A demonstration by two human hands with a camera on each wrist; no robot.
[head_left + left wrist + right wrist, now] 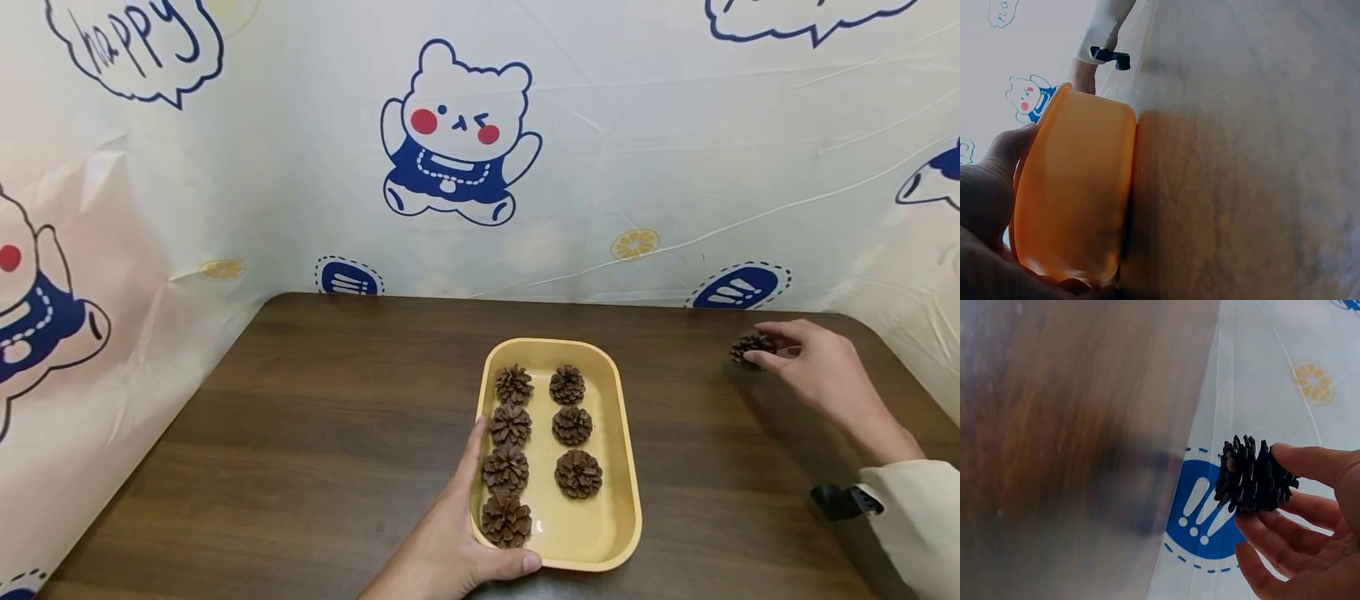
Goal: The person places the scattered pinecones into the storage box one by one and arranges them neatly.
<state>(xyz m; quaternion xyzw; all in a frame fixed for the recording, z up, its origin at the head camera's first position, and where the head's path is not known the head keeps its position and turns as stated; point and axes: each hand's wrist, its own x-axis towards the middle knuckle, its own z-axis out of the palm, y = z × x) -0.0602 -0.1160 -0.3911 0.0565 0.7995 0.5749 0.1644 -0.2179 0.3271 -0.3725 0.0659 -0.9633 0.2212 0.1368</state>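
Note:
My left hand (pixel 450 533) grips the yellow plastic tray (pixel 628 467) at its near left corner, thumb along the front rim and fingers on the left side. In the left wrist view the tray (pixel 1079 175) shows its outer wall, and the hand (pixel 991 194) holds it at the rim. Inside the tray several brown pine cones (pixel 506 469) form a left column, and three more (pixel 572 426) form a right column. Over at the far right, my right hand (pixel 821 371) pinches a single pine cone (pixel 1254 478) between thumb and fingers.
The brown wooden table (pixel 322 417) ends at a patterned cloth backdrop (pixel 600 150) with cartoon bears along the back and sides. A black wrist camera (pixel 847 502) sits at the right sleeve (pixel 915 517).

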